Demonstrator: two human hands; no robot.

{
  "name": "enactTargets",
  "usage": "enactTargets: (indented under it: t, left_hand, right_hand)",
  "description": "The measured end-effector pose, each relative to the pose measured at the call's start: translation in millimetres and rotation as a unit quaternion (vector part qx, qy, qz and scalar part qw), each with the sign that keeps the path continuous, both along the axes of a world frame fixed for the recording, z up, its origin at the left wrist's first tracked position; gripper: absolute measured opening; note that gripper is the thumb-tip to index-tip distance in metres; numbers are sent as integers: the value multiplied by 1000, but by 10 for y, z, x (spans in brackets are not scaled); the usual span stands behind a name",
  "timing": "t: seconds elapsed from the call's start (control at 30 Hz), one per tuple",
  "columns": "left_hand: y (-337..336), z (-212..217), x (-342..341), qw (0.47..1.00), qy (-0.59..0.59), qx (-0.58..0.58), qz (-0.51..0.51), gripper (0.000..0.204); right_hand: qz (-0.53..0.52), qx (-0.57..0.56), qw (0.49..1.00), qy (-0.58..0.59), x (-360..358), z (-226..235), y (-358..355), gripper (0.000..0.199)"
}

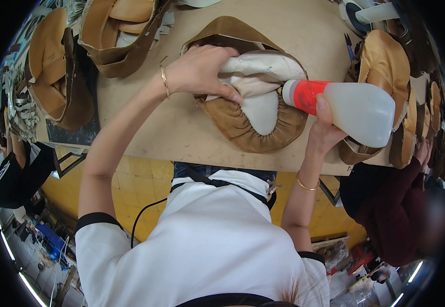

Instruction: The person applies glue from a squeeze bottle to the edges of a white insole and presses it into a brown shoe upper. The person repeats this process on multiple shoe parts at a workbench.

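A brown shoe upper point(222, 123) with a gathered toe edge lies on the table in front of me, its pale inner side turned up. My left hand point(202, 71) grips its far left side, thumb pressing on the white lining point(263, 64) and the other fingers tucked partly out of sight under the fold. In my right hand point(326, 130) is a translucent squeeze bottle point(363, 110) with a red band round its neck. The bottle lies nearly level, its tip pointing left at the lining's right edge. Whether the tip touches the lining I cannot tell.
More brown shoe uppers point(59, 92) and a stack point(117, 46) with tan insoles stand at the left. Others point(381, 61) are piled at the right of the table point(146, 123). A co-worker in a dark red sleeve point(396, 204) is close by on the right.
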State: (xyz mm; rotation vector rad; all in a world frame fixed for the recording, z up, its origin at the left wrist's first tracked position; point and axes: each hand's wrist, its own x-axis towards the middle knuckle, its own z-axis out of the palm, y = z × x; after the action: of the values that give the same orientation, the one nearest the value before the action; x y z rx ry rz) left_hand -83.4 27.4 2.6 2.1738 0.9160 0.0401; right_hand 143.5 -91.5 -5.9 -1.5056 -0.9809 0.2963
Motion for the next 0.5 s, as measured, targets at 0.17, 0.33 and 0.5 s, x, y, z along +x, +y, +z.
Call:
enactTargets:
  t: [0.17,0.33,0.5]
  left_hand:
    - [-157,-49,70,991,-83,100,46,44]
    - [-261,-106,83,983,-91,160,24,39]
    - [-124,-118,45,990,-110,-76,31,35]
  right_hand:
    - [18,-1,999,-40,-84,-81,-85,47]
    - [63,-33,951,-300,-18,-61,-219,47]
    - [47,125,971,-200,-124,-42,-329,46]
